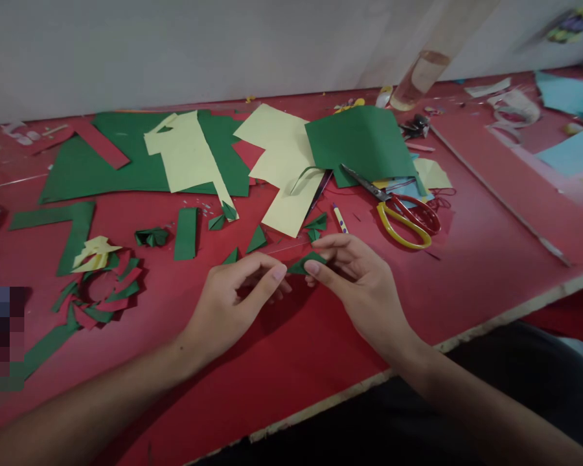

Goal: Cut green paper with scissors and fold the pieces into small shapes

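Two bare hands above a red tabletop point(282, 362), seen from the worker's own viewpoint. We see the right hand point(364, 278) pinching a small folded green piece point(298, 266) between thumb and fingers; the piece lies level between the two hands, over the middle of the table. The left hand point(236, 285) has its thumb and fingers drawn narrow at the left tip of this piece, though we cannot tell whether they grip it. Just beyond the hands we note several small green triangles point(256, 239) on the tabletop and, to their right, a white marker with purple dots point(340, 219). Farther right lie scissors point(383, 196) with one yellow and one red handle, their blades pointing to the far left and resting by a green sheet point(359, 142). To the left of that sheet we find a pale yellow sheet point(279, 145), and farther left a second yellow cutout point(184, 155) upon a large green sheet point(78, 171). At the left of the table we observe a ring of folded red and green pieces point(126, 289), with a yellow folded form point(96, 252) at its far edge; a green strip point(186, 233) lies to its right. A bottle point(420, 81) stands at the far right, near the wall point(175, 52).
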{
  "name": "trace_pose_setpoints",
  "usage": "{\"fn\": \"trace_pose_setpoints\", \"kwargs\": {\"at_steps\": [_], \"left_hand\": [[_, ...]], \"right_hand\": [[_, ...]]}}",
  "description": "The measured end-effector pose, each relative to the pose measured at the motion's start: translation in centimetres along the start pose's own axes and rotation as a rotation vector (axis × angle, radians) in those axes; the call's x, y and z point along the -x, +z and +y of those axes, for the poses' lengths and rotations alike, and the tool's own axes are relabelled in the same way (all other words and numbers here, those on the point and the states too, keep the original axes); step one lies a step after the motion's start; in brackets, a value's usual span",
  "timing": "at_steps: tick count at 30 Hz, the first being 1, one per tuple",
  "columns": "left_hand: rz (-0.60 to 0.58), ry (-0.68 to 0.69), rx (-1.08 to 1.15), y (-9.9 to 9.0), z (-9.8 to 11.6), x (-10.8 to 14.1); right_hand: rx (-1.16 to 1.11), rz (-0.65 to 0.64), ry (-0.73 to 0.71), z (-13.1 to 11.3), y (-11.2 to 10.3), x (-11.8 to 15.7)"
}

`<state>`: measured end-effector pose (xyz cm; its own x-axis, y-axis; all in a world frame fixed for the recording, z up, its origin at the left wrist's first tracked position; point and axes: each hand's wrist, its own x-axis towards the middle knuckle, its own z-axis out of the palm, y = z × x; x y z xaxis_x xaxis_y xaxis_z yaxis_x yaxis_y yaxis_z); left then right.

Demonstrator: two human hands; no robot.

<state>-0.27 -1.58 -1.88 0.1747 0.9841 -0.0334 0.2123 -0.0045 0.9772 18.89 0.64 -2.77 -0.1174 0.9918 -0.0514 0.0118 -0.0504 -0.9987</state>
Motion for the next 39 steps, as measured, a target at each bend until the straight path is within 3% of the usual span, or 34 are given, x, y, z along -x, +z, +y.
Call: {"fn": "trace_pose_setpoints", "kwargs": {"at_steps": [9,13,17,21,27,35,39], "left_hand": [[-0.025,0.065,-0.139,-0.19,-0.08,-0.01],[0.061,0.101,-0.136,-0.4,-0.15,0.16],[0.136,0.304,-0.212,-0.28,-0.3,0.12],[0.102,0.439,-0.351,-0.19,-0.33,0.0],[0.135,0.416,-0.37,-0.19,-0.44,-0.04],[0.115,0.352,-0.344,-0.17,-0.49,-0.27],[0.096,0.357,-0.375,-0.1,-0.44,-0.25]], "right_hand": [[-0.003,0.027,-0.023,-0.01,-0.04,-0.06],[-0.031,0.043,-0.023,-0.03,-0.23,-0.45],[0.007,-0.122,0.043,-0.36,-0.08,-0.16],[0.09,-0.138,0.053,-0.47,-0.14,0.16],[0.087,-0.157,0.067,-0.48,-0.28,0.1],[0.082,-0.167,-0.07,-0.12,-0.15,0.37],[0.183,-0.183,-0.145,0.06,-0.15,0.51]]}}
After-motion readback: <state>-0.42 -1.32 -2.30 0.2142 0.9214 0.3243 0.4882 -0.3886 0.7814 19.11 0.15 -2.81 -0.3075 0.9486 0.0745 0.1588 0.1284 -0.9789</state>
